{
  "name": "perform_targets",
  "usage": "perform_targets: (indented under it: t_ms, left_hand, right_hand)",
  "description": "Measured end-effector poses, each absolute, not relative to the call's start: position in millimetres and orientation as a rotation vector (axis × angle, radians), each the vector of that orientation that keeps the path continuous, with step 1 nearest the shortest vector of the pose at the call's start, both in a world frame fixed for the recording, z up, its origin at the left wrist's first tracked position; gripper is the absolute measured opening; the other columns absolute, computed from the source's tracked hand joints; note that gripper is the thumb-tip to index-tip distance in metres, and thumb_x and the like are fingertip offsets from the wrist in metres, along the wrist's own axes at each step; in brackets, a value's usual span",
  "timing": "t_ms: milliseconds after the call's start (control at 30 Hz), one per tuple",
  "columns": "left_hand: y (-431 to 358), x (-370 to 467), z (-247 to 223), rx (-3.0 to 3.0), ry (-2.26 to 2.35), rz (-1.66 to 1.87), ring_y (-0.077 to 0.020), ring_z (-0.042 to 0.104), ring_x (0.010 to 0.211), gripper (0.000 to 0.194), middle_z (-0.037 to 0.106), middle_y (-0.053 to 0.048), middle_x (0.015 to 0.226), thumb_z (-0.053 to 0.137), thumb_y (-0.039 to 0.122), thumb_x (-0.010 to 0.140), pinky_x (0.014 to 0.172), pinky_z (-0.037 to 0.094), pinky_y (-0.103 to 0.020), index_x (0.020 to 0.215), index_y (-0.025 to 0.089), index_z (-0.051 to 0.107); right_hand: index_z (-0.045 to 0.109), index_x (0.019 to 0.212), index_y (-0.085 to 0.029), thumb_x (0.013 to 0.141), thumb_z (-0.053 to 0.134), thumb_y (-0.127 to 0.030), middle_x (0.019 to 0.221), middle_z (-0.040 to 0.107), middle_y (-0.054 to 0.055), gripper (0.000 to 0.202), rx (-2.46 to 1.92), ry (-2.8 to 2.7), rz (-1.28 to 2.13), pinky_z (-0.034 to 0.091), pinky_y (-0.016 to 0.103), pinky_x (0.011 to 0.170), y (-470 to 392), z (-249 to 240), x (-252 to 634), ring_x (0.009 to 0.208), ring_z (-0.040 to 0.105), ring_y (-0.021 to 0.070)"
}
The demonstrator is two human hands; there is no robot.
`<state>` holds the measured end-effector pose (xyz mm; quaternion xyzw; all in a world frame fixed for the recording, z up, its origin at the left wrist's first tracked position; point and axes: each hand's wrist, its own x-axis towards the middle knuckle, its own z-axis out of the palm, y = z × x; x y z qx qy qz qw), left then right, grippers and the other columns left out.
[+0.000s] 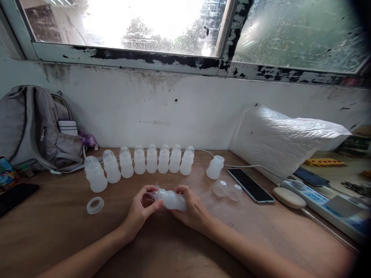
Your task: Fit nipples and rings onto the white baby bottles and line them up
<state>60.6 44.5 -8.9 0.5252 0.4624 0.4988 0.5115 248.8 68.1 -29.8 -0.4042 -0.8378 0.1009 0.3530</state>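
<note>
My right hand (195, 210) is wrapped round the body of a frosted baby bottle (171, 200), which lies tilted on its side just above the table, mouth to the left. At that mouth, my left hand (137, 211) pinches a clear bottle top (153, 194) between thumb and fingers. Whether this top is a nipple or a cover, I cannot tell. Right of my hands, two clear dome-like pieces (219, 189) lie beside an upright bottle without a top (215, 167). A translucent screw ring (95, 205) rests on the table to the left.
Several capped baby bottles (152, 160) stand in a curved row behind my hands. A phone (251, 185), a beige oval device (289, 197) and a power strip (324, 208) are at the right, with a white padded bag (278, 139) behind. A grey backpack (37, 127) sits left, near another phone (17, 197).
</note>
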Motion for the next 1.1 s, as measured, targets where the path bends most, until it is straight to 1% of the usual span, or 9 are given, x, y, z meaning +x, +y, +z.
perform_targets:
  t_ms: [167, 300, 400, 600, 767, 900, 967, 1033, 1100]
  left_hand:
    - [44, 59, -8, 1.272, 1.054, 1.212, -0.0177, 0.055, 0.085, 0.034, 0.058, -0.003, 0.092, 0.062, 0.035, 0.066, 0.074, 0.044, -0.027, 0.093, 0.019, 0.049]
    - [48, 56, -11, 1.310, 1.030, 1.197, -0.0176, 0.055, 0.086, 0.031, 0.058, -0.004, 0.093, 0.059, 0.033, 0.070, 0.076, 0.044, -0.028, 0.095, 0.019, 0.048]
    - [52, 51, -14, 1.481, 0.994, 1.198, -0.0172, 0.055, 0.084, 0.030, 0.056, -0.005, 0.095, 0.061, 0.029, 0.069, 0.075, 0.045, -0.029, 0.095, 0.019, 0.050]
    - [58, 41, -18, 1.756, 0.955, 1.233, -0.0183, 0.052, 0.092, 0.026, 0.053, -0.006, 0.098, 0.062, 0.022, 0.067, 0.079, 0.045, -0.029, 0.092, 0.018, 0.054]
    - [62, 39, -24, 1.658, 0.896, 1.170, -0.0174, 0.054, 0.091, 0.029, 0.051, -0.005, 0.103, 0.065, 0.021, 0.065, 0.079, 0.046, -0.030, 0.092, 0.017, 0.053]
    - [64, 39, -26, 1.548, 0.855, 1.139, -0.0190, 0.052, 0.097, 0.029, 0.045, -0.008, 0.117, 0.066, 0.021, 0.064, 0.081, 0.046, -0.031, 0.089, 0.017, 0.050]
    - [64, 40, -26, 1.520, 0.826, 1.127, -0.0193, 0.052, 0.097, 0.029, 0.045, -0.009, 0.118, 0.065, 0.021, 0.065, 0.082, 0.045, -0.032, 0.088, 0.018, 0.047]
    - [63, 40, -24, 1.510, 0.816, 1.113, -0.0183, 0.053, 0.095, 0.035, 0.049, -0.009, 0.112, 0.064, 0.022, 0.067, 0.082, 0.044, -0.033, 0.095, 0.019, 0.044]
    - [62, 41, -23, 1.526, 0.830, 1.082, -0.0173, 0.054, 0.092, 0.046, 0.052, -0.008, 0.106, 0.064, 0.023, 0.067, 0.080, 0.044, -0.031, 0.105, 0.020, 0.039]
  right_hand:
    - [0.041, 0.099, -0.019, 0.067, 0.058, -0.026, 0.092, 0.052, 0.006, 0.037, -0.884, -2.123, 0.537, 0.041, 0.029, 0.073, 65, -21, 252, 0.082, 0.051, 0.0170]
    - [0.043, 0.093, -0.019, 0.068, 0.061, -0.032, 0.085, 0.052, 0.003, 0.034, -0.907, -1.959, 0.844, 0.042, 0.025, 0.068, 65, -16, 250, 0.077, 0.052, 0.0144]
    - [0.046, 0.091, -0.018, 0.069, 0.061, -0.034, 0.085, 0.055, 0.002, 0.030, -0.927, -1.847, 0.999, 0.043, 0.026, 0.070, 65, -15, 250, 0.079, 0.053, 0.0147]
    - [0.052, 0.091, -0.017, 0.069, 0.062, -0.034, 0.089, 0.059, 0.004, 0.030, -0.912, -1.776, 1.133, 0.044, 0.028, 0.073, 67, -16, 251, 0.082, 0.055, 0.0165]
    - [0.058, 0.090, -0.016, 0.065, 0.064, -0.034, 0.086, 0.062, 0.005, 0.031, -0.919, -1.705, 1.261, 0.045, 0.027, 0.068, 72, -15, 252, 0.079, 0.057, 0.0175]
    - [0.062, 0.093, -0.017, 0.065, 0.064, -0.035, 0.092, 0.064, 0.006, 0.033, -0.960, -1.698, 1.267, 0.045, 0.030, 0.073, 73, -16, 252, 0.084, 0.058, 0.0200]
    - [0.063, 0.094, -0.017, 0.065, 0.064, -0.035, 0.093, 0.064, 0.006, 0.034, -0.988, -1.701, 1.226, 0.044, 0.031, 0.075, 73, -16, 251, 0.086, 0.057, 0.0205]
    - [0.063, 0.092, -0.017, 0.065, 0.064, -0.036, 0.090, 0.064, 0.005, 0.032, -0.996, -1.689, 1.200, 0.044, 0.029, 0.073, 72, -17, 249, 0.083, 0.057, 0.0192]
    - [0.062, 0.088, -0.016, 0.067, 0.062, -0.037, 0.082, 0.063, 0.004, 0.029, -0.981, -1.675, 1.216, 0.044, 0.026, 0.065, 70, -17, 247, 0.075, 0.057, 0.0162]
